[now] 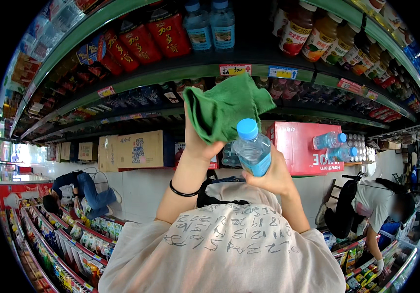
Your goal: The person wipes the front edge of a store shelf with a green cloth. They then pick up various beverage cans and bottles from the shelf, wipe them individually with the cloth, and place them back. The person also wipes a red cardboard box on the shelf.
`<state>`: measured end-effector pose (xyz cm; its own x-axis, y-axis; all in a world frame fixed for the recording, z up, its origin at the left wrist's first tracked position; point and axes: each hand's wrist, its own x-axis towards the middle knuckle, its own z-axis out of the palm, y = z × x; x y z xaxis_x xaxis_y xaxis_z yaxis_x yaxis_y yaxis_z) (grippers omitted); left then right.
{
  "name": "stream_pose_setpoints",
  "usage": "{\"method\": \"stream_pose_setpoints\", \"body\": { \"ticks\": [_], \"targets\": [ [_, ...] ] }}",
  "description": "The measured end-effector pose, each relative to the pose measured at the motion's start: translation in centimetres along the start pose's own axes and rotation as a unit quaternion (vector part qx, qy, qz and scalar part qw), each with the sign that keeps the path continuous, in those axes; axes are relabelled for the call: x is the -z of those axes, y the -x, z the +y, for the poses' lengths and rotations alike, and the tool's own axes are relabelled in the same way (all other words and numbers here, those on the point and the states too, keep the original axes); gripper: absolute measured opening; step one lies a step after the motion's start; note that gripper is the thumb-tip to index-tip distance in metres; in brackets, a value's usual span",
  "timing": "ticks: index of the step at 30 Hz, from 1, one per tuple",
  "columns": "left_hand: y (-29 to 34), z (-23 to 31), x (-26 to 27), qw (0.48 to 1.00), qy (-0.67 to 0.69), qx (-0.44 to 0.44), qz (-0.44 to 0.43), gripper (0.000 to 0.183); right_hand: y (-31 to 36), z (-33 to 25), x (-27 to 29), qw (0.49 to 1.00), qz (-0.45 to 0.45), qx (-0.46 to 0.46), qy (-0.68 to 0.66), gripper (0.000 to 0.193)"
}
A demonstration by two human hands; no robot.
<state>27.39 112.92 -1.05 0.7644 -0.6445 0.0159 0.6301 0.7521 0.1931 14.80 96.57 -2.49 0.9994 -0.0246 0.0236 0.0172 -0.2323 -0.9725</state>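
Fingers [205,146] of the left hand [197,146] are clamped on a bunched green cloth [227,105], which is held up in front of the shelf edge [180,73]. Fingers of the right hand [273,176] are wrapped around a clear water bottle [253,151] with a blue cap, kept just beside the cloth and touching its lower fold. The bottle is gripped low and from behind, so it could be let slip if the cloth is pressed hard against it; the loose cloth corner could also be caught on the price tags [235,69] along the shelf. Most of the right fingers are hidden behind the bottle, and the label cannot be made out. Two crouching people [80,193] at the sides are blurred and partly cut off.
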Motion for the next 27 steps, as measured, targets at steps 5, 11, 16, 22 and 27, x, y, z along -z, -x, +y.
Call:
{"method": "stream_pose_setpoints", "body": {
  "ticks": [5,11,16,22,27],
  "targets": [
    [1.7,-1.9,-3.2,0.916,-0.397,0.010,0.064,0.046,-0.2,-0.2,-0.2,0.996,0.057,-0.001,0.063,0.061],
    [2.2,-2.1,-3.5,0.915,-0.393,0.017,0.086,0.033,-0.1,-0.9,-0.5,0.994,0.042,0.022,0.103,0.065],
    [1.7,-1.3,-2.4,0.910,-0.392,0.034,0.129,0.033,0.0,-0.5,-0.8,0.988,0.021,-0.018,0.152,0.066],
    [0.7,0.4,3.6,0.989,-0.138,0.050,0.030,0.026,-0.8,-0.9,-1.0,0.993,0.001,0.003,0.122,0.060],
    [2.4,-0.1,8.0,0.987,0.050,0.095,0.120,0.030,-2.4,-2.8,-2.0,0.998,0.013,0.059,0.017,0.058]
  ]
}}
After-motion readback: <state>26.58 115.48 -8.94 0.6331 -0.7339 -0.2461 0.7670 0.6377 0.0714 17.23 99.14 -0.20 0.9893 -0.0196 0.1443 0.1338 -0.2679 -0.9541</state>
